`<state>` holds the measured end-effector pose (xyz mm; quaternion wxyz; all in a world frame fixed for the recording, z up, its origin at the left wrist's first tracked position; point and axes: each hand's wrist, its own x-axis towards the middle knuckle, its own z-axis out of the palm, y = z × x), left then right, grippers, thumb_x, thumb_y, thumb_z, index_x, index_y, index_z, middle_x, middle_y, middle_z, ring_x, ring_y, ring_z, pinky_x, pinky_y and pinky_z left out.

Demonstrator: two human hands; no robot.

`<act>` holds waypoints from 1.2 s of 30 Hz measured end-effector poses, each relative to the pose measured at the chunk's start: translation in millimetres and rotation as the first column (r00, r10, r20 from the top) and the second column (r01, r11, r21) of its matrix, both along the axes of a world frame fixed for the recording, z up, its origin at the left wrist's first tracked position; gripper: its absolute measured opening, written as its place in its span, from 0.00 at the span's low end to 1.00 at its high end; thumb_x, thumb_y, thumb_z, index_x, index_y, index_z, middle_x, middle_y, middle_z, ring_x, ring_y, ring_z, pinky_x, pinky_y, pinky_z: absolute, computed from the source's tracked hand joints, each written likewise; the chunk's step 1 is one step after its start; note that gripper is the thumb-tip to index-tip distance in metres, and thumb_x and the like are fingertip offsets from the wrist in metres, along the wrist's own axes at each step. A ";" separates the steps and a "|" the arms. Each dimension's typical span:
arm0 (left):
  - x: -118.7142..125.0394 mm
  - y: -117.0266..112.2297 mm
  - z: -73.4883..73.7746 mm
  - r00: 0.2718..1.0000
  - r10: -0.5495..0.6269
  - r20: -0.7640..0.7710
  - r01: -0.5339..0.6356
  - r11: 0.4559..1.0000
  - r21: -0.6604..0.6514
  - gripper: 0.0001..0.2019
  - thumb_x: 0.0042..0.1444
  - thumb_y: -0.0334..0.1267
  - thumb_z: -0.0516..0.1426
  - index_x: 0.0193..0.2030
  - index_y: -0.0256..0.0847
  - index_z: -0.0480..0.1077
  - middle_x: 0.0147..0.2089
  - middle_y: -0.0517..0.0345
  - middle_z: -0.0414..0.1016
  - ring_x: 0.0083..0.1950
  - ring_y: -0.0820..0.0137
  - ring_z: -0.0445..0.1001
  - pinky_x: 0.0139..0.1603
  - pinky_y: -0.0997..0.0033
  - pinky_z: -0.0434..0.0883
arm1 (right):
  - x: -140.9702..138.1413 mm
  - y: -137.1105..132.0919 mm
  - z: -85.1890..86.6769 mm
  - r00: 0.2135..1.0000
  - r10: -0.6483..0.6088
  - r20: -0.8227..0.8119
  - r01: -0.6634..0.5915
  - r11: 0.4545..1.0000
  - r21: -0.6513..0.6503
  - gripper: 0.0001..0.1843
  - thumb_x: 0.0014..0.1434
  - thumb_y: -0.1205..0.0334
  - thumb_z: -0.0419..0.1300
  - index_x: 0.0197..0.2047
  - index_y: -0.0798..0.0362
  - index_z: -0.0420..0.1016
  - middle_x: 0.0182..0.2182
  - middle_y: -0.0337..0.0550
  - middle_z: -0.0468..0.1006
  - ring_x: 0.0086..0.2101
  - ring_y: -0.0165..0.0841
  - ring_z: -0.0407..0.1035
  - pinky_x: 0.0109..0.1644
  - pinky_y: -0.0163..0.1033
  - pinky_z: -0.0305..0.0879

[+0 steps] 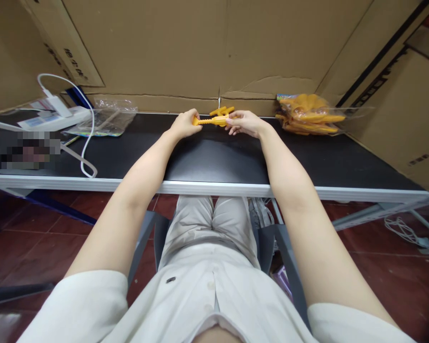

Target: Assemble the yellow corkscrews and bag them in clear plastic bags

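A yellow plastic piece with a thin, ridged or twisted rod (206, 121) and a thicker body (220, 121) spans the gap between my two hands, over the far part of the black tabletop. My left hand (183, 125) is closed on its left end. On the thicker right end, the fingers of my right hand (248, 124) are pinched, with the lower fingers loosely curled. Just behind it shows another yellow plastic part (221, 111); whether the two are joined I cannot tell. My fingers hide both ends of the piece.
On the right lies a clear bag of yellow plastic parts (309, 114). Toward the left are a flattened clear bag (109, 119), a white power strip (55, 119) with a charger and a white cable (92, 119). Cardboard walls (186, 47) enclose the black table (214, 157).
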<state>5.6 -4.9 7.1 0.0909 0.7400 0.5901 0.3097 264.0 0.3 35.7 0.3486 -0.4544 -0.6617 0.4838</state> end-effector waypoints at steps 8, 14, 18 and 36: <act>7.3 -8.0 4.0 1.000 0.007 -0.011 -0.007 1.000 0.022 0.24 0.55 0.39 0.63 0.59 0.40 0.77 0.53 0.45 0.82 0.63 0.45 0.79 0.71 0.44 0.70 | -12.7 -5.4 3.3 0.990 -0.100 0.103 0.101 0.995 -0.003 0.38 0.72 0.24 0.56 0.28 0.51 0.70 0.12 0.39 0.66 0.12 0.26 0.56 0.16 0.31 0.54; 8.7 -7.5 4.6 1.000 0.004 -0.012 -0.004 1.000 0.022 0.22 0.55 0.38 0.64 0.58 0.40 0.77 0.51 0.46 0.82 0.62 0.47 0.80 0.70 0.46 0.71 | -13.1 3.9 -3.7 0.982 -0.126 0.138 0.127 0.992 -0.003 0.42 0.65 0.16 0.56 0.32 0.50 0.74 0.11 0.34 0.60 0.11 0.26 0.49 0.15 0.34 0.50; 8.4 -6.7 4.2 1.000 0.024 -0.010 -0.024 1.000 0.020 0.22 0.54 0.37 0.64 0.57 0.40 0.77 0.50 0.47 0.81 0.61 0.47 0.79 0.70 0.47 0.71 | -10.5 2.3 0.3 0.978 -0.097 0.185 0.112 0.991 -0.071 0.42 0.66 0.16 0.54 0.35 0.52 0.76 0.14 0.38 0.67 0.12 0.27 0.54 0.15 0.34 0.51; 9.1 -8.6 5.8 1.000 -0.017 0.007 0.016 1.000 0.025 0.23 0.54 0.38 0.64 0.58 0.40 0.76 0.51 0.47 0.81 0.62 0.48 0.78 0.71 0.48 0.69 | -5.4 -2.3 3.7 0.997 -0.057 0.050 0.057 0.998 -0.002 0.27 0.72 0.35 0.66 0.42 0.53 0.77 0.19 0.42 0.78 0.16 0.30 0.68 0.20 0.32 0.66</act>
